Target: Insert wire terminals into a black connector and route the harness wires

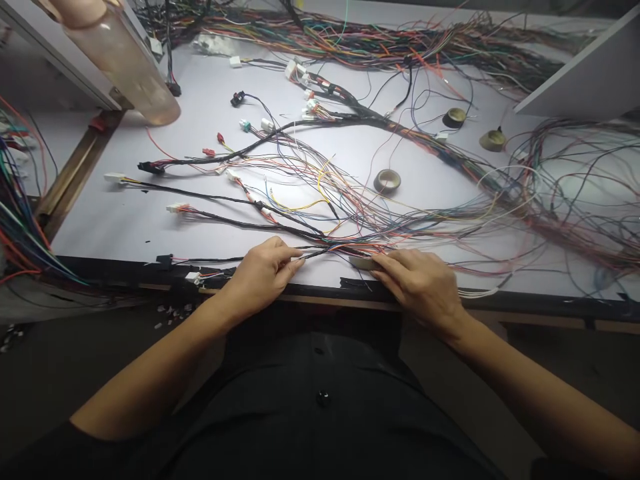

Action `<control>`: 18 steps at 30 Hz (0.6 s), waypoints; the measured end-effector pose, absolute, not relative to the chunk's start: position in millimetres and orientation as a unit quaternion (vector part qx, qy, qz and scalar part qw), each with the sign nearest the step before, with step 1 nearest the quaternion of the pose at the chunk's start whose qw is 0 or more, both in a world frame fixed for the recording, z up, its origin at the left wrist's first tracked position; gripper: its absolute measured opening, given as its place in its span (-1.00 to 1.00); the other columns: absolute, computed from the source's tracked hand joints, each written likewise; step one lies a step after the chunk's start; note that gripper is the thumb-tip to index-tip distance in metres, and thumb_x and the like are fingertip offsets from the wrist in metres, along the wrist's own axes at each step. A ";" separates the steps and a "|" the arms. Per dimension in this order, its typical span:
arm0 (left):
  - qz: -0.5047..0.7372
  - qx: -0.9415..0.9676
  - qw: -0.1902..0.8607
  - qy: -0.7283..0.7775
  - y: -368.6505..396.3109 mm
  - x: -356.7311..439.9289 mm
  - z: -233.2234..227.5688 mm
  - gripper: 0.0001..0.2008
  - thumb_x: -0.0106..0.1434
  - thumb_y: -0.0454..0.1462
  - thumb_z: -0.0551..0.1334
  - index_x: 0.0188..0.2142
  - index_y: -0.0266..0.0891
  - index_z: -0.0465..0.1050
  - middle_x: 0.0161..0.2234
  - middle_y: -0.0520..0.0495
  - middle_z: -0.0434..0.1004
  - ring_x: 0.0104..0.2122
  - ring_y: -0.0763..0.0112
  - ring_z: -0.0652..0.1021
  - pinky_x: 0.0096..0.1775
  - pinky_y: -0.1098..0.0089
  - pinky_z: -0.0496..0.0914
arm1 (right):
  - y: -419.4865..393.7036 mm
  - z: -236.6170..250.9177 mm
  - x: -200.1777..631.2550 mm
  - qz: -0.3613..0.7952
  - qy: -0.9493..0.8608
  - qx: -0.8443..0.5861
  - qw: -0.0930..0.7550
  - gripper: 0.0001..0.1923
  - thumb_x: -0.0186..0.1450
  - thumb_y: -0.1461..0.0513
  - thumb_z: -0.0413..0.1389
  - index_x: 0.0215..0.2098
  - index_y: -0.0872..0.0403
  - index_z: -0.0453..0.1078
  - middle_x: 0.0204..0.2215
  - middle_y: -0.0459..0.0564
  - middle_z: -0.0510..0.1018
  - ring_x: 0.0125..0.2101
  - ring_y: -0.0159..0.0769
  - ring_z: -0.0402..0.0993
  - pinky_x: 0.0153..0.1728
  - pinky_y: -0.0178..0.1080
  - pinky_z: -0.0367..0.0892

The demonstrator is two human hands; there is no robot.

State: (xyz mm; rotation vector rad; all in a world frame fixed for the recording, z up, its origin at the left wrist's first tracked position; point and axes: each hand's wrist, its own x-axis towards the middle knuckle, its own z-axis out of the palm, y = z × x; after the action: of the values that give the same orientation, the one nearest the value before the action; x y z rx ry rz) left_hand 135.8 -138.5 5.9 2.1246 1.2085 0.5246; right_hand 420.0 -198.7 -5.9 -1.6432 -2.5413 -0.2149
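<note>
My left hand (270, 270) is closed, with thumb and forefinger pinching a thin black-taped wire branch (315, 253) near the front edge of the table. To its right, my right hand (420, 280) is closed at a tape roll (364, 263), which is partly hidden under the fingers and the wires. Just above the roll runs a bundle of loose coloured wires (360, 244). Black-wrapped branches spread left from this bundle, one ending in a white connector (175, 209), another in a long white connector (115, 178).
A larger black-wrapped harness (370, 120) crosses behind. Tape rolls lie at the middle (387, 181) and right (455, 118). A clear bottle (135, 73) stands back left. Heaped wires (350, 40) line the back, and tangled wires (565, 180) cover the right.
</note>
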 end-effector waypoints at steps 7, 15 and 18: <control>0.075 0.713 0.510 0.475 -128.9 140.6 8.0 -0.77 0.26 -0.14 0.15 -0.36 -0.22 0.49 -0.49 0.02 0.42 -0.57 0.48 0.48 -0.53 0.47 0.39 | -202.2 7.1 414.0 0.078 -0.773 -0.618 0.122 -0.73 0.40 0.16 -0.07 -0.15 0.07 0.45 -0.31 -0.01 0.61 -0.34 -0.28 0.50 -0.33 -0.27 0.21; 0.073 0.639 0.582 0.498 -136.0 147.7 9.3 -0.76 0.25 -0.13 0.16 -0.29 -0.27 0.44 -0.65 0.07 0.36 -0.69 0.51 0.41 -0.62 0.50 0.35 | -201.9 18.4 376.3 0.647 -0.478 -0.566 0.178 -0.68 0.37 0.01 -0.10 -0.36 0.06 0.25 -0.57 -0.12 0.53 -0.61 -0.40 0.46 -0.59 -0.40 0.30; 0.103 0.666 0.556 0.486 -139.5 146.5 5.0 -0.76 0.25 -0.14 0.16 -0.29 -0.26 0.48 -0.59 0.05 0.38 -0.66 0.51 0.41 -0.60 0.49 0.34 | -196.3 15.2 368.9 0.676 -0.436 -0.569 0.172 -0.69 0.36 0.01 -0.08 -0.37 0.06 0.22 -0.62 -0.12 0.51 -0.65 -0.41 0.45 -0.67 -0.44 0.27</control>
State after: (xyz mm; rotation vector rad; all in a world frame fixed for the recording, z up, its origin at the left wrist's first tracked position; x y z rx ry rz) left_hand 146.5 -139.5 5.0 1.5733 1.1481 0.2425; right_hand 368.9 -196.3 15.2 -1.6149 -1.2376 1.9190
